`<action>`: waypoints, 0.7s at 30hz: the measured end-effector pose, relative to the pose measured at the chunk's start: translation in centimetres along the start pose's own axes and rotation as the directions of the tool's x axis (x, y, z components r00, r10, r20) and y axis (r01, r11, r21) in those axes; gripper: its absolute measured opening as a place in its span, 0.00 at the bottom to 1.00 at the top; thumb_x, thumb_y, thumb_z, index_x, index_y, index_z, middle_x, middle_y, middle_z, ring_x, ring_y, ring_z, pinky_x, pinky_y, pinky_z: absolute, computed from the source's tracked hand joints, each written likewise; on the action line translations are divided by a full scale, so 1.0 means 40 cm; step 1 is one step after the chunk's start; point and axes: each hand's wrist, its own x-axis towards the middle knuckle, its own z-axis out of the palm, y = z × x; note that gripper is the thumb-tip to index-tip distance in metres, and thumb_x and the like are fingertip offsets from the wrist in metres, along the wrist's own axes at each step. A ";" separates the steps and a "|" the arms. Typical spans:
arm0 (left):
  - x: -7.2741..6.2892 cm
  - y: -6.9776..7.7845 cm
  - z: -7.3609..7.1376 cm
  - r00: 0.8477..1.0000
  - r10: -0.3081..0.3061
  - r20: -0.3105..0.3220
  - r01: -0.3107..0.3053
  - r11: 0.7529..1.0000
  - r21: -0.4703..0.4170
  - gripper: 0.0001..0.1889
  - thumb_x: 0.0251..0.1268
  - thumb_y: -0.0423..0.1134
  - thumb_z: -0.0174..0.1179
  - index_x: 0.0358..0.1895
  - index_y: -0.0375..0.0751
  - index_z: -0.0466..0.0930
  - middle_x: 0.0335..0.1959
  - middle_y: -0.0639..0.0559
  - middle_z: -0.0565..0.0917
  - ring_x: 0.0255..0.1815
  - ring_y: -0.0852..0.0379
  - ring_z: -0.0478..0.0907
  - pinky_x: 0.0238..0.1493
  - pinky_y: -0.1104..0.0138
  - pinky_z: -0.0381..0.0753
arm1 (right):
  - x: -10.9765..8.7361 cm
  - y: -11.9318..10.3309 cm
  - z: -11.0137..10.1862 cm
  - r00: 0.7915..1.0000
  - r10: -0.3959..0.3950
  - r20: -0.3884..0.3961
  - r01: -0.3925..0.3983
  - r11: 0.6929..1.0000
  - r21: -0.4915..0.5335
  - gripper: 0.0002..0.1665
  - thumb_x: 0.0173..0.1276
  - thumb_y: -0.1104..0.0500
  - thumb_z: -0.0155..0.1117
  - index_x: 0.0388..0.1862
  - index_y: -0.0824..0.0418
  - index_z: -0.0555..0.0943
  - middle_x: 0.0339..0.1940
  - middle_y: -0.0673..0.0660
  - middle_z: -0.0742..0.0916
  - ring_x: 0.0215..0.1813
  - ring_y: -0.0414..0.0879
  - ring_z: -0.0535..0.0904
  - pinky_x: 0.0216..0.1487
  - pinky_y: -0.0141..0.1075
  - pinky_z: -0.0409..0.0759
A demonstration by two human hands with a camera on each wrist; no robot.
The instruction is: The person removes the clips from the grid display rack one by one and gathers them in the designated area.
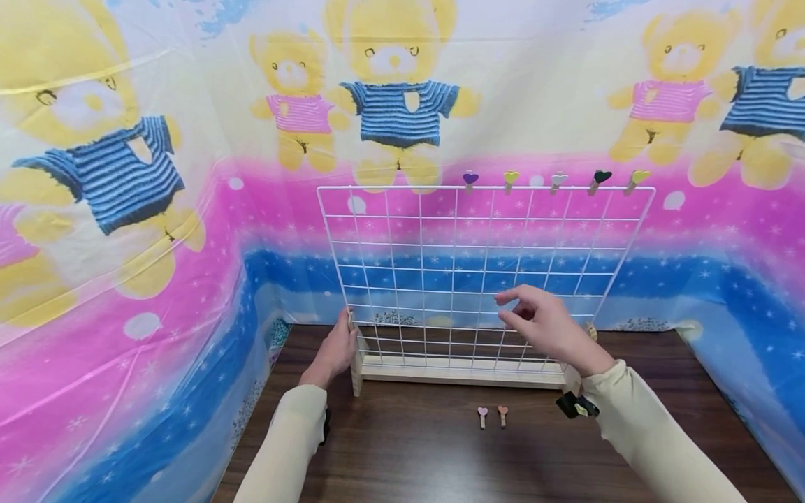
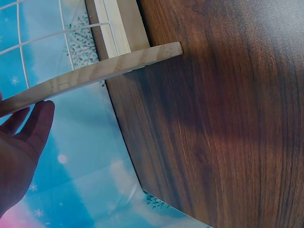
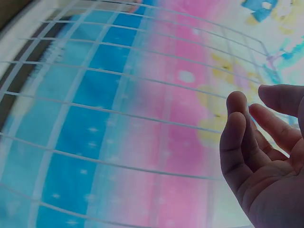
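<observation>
Gripping side board (image 2: 95,71) of rack (image 1: 465,375) with left hand (image 1: 333,351); hovering in front of rack with right hand (image 1: 546,325), unloaded, loosely curved. Rack position: standing on surface (image 1: 409,450). Fixed along top: five heart clips (image 1: 511,177). Placed on surface before rack: two loose clips (image 1: 482,413).

A dark wood-grain table (image 1: 409,461) supports a pale wooden stand (image 1: 465,378). Two heart-topped clips, one pink (image 1: 482,413) and one orange-red (image 1: 502,412), lie side by side before the stand.
</observation>
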 end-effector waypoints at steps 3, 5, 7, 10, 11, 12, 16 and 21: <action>0.001 0.000 0.001 1.000 0.000 -0.004 0.000 1.000 -0.004 0.28 0.77 0.37 0.40 0.74 0.45 0.42 0.64 0.36 0.67 0.52 0.40 0.76 0.49 0.49 0.74 | 0.023 -0.031 -0.023 0.998 -0.052 -0.045 0.050 0.998 -0.032 0.15 0.66 0.64 0.63 0.52 0.60 0.79 0.27 0.49 0.82 0.25 0.38 0.77 0.22 0.34 0.72; 0.000 0.001 0.001 1.000 0.008 -0.007 -0.008 1.000 -0.004 0.28 0.77 0.37 0.40 0.74 0.44 0.41 0.64 0.35 0.67 0.53 0.39 0.75 0.49 0.48 0.74 | 0.039 -0.050 -0.036 0.996 -0.069 -0.061 0.067 0.997 -0.040 0.15 0.66 0.64 0.63 0.52 0.60 0.79 0.26 0.50 0.83 0.25 0.38 0.77 0.22 0.34 0.71; -0.002 0.002 0.000 1.000 0.018 -0.010 -0.018 1.000 -0.003 0.28 0.77 0.36 0.39 0.74 0.43 0.40 0.64 0.34 0.67 0.53 0.39 0.75 0.49 0.48 0.74 | 0.056 -0.067 -0.049 0.994 -0.078 -0.075 0.075 0.996 -0.046 0.15 0.66 0.64 0.63 0.52 0.60 0.79 0.24 0.50 0.83 0.24 0.38 0.77 0.21 0.34 0.71; -0.005 0.003 -0.002 0.999 0.037 -0.015 -0.037 0.999 0.004 0.28 0.77 0.35 0.39 0.74 0.41 0.40 0.63 0.33 0.67 0.52 0.39 0.76 0.48 0.49 0.74 | 0.085 -0.092 -0.066 0.991 -0.089 -0.098 0.085 0.995 -0.042 0.16 0.66 0.62 0.64 0.53 0.60 0.79 0.25 0.50 0.83 0.25 0.38 0.78 0.22 0.34 0.73; -0.006 0.004 -0.002 0.999 0.042 -0.017 -0.042 0.999 0.003 0.28 0.77 0.35 0.39 0.74 0.41 0.40 0.63 0.33 0.67 0.51 0.38 0.76 0.47 0.49 0.74 | 0.095 -0.100 -0.072 0.990 -0.093 -0.110 0.090 0.995 -0.038 0.16 0.66 0.62 0.64 0.53 0.59 0.79 0.25 0.50 0.83 0.25 0.38 0.78 0.22 0.34 0.74; -0.007 0.004 -0.003 0.999 0.039 -0.016 -0.039 0.999 0.002 0.28 0.77 0.35 0.39 0.74 0.41 0.40 0.62 0.33 0.67 0.51 0.38 0.76 0.47 0.49 0.75 | 0.105 -0.108 -0.077 0.987 -0.100 -0.123 0.097 0.995 -0.036 0.17 0.66 0.62 0.64 0.53 0.59 0.79 0.25 0.50 0.83 0.24 0.38 0.78 0.22 0.34 0.74; -0.005 0.005 -0.002 1.000 0.019 -0.010 -0.019 1.000 -0.006 0.28 0.77 0.36 0.38 0.74 0.44 0.41 0.62 0.34 0.69 0.51 0.39 0.76 0.48 0.48 0.74 | 0.143 -0.143 -0.100 0.975 -0.124 -0.186 0.127 0.992 0.002 0.18 0.67 0.61 0.63 0.55 0.59 0.79 0.29 0.52 0.83 0.24 0.39 0.78 0.21 0.33 0.74; -0.002 0.002 0.000 1.000 0.018 -0.012 -0.018 1.000 -0.003 0.27 0.77 0.36 0.39 0.73 0.45 0.42 0.61 0.35 0.70 0.51 0.40 0.76 0.47 0.49 0.75 | 0.183 -0.192 -0.129 0.948 -0.160 -0.276 0.176 0.984 0.033 0.18 0.68 0.63 0.62 0.57 0.61 0.78 0.27 0.53 0.83 0.21 0.41 0.76 0.17 0.32 0.68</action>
